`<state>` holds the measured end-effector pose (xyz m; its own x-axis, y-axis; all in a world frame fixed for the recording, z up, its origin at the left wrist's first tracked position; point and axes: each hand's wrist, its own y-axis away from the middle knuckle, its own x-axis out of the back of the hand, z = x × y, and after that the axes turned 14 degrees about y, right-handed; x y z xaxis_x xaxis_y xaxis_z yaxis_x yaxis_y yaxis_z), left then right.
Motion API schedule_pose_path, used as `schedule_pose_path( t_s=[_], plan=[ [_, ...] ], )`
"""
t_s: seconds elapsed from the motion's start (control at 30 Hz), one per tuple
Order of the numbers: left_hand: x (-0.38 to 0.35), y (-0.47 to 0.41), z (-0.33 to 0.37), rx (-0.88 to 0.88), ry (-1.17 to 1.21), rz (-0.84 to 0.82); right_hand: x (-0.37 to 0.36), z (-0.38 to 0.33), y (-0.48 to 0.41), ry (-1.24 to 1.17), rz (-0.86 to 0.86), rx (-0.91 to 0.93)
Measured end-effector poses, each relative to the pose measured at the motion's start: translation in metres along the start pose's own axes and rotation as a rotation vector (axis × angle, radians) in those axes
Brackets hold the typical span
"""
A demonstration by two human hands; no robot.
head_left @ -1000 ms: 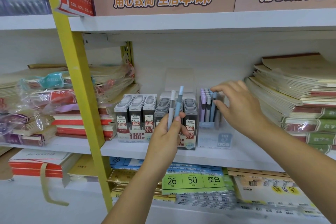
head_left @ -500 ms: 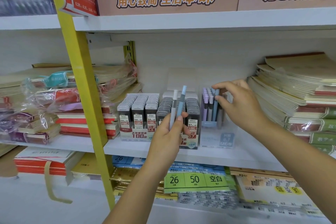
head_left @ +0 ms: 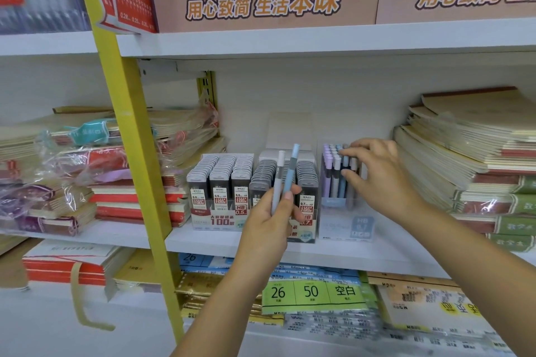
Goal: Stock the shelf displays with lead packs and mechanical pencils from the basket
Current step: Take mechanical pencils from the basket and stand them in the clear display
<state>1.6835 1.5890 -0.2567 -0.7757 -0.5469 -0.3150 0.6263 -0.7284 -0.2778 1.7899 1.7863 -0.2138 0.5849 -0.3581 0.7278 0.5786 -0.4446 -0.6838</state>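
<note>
My right hand (head_left: 380, 180), thumb and forefinger pinching a blue pencil (head_left: 345, 166), has sunk it level with its neighbours in the clear display box (head_left: 345, 226), while my left hand (head_left: 269, 226) still grips two mechanical pencils (head_left: 285, 180) upright before the lead packs (head_left: 229, 180).

Bare left hand (head_left: 266, 229), bare right hand (head_left: 383, 180)

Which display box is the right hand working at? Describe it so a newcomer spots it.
On the middle white shelf, between the yellow post and the notebook stacks at right, three display boxes stand in a row. It is the rightmost, the clear box at the right hand. Unlike its two neighbours' dark lead packs, it holds upright pastel pencils.
</note>
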Motion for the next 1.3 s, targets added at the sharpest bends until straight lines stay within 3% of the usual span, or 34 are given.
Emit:
schedule_pose_path(
  t_s=[0.17,0.27,0.33,0.47,0.6,0.73,0.83,1.07,1.3],
  plan=[
    [-0.003,0.003,0.006,0.017,-0.023,-0.082,0.02,-0.02,0.01,-0.215,0.156,-0.041],
    [-0.009,0.005,0.007,0.023,-0.076,-0.153,0.04,-0.046,0.017,-0.7,-0.03,-0.053],
    [-0.013,0.006,0.006,0.043,-0.069,-0.19,0.047,-0.056,0.02,-0.895,-0.127,-0.083],
    [-0.011,0.008,0.005,0.06,-0.063,-0.183,0.062,-0.055,0.019,-1.026,-0.01,-0.173],
    [-0.005,0.005,0.003,0.105,-0.034,-0.097,0.076,-0.029,0.013,-0.826,0.272,-0.108],
    [-0.003,0.005,0.0,0.066,-0.079,-0.084,0.058,-0.015,0.012,-0.384,0.118,0.02],
    [-0.003,0.005,-0.001,0.04,-0.097,-0.084,0.042,-0.012,0.014,-0.222,0.052,0.093],
    [0.0,0.005,-0.002,0.02,-0.106,-0.078,0.029,-0.007,0.017,-0.259,-0.066,0.098],
    [-0.001,0.005,-0.002,0.031,-0.095,-0.069,0.021,-0.008,0.011,-0.291,0.018,-0.006]
  ],
)
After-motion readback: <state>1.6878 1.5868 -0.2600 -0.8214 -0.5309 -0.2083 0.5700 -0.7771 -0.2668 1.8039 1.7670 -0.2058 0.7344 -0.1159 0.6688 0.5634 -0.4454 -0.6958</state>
